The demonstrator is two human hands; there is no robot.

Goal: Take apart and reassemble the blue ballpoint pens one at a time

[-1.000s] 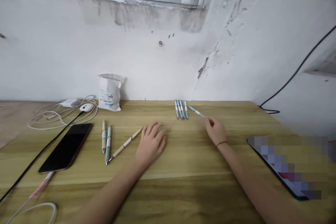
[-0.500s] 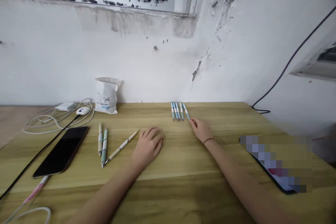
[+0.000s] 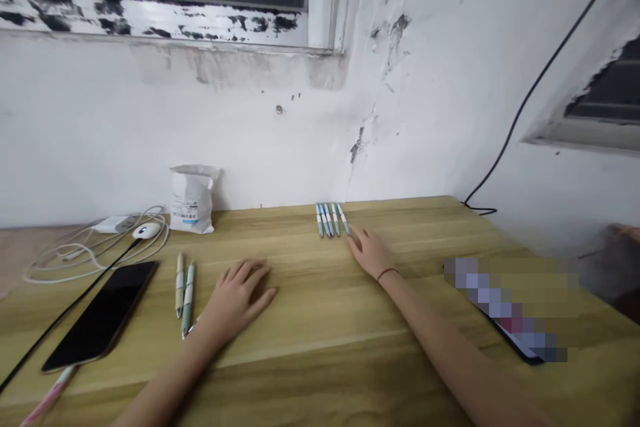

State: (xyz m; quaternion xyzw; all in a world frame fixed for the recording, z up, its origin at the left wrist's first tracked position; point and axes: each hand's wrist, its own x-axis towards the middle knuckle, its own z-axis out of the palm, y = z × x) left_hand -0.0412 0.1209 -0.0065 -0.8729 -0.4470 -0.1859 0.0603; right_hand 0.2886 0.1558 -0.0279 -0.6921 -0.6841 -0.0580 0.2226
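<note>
Several blue-and-white pens (image 3: 328, 220) lie side by side near the back edge of the table. My right hand (image 3: 374, 255) rests just right of them, its fingers apart. Its fingertips are at the lower tip of the rightmost blue pen (image 3: 343, 219); whether they touch it I cannot tell. My left hand (image 3: 236, 299) is spread palm down, with fingers and thumb apart. It covers nearly all of a cream pen, leaving only its metal tip (image 3: 193, 325) showing. Left of it lie another cream pen (image 3: 179, 285) and a green pen (image 3: 188, 297).
A black phone (image 3: 103, 317) lies at the left on a charging cable. Behind it are a white adapter (image 3: 114, 224) and coiled white cables. A white packet (image 3: 192, 200) stands against the wall. Another phone (image 3: 500, 310), its screen blurred out, lies on the right.
My left hand has moved left and now covers the cream pen. The rightmost blue pen lies closer to the row, and my right hand's fingers have spread. The view has shifted slightly.
</note>
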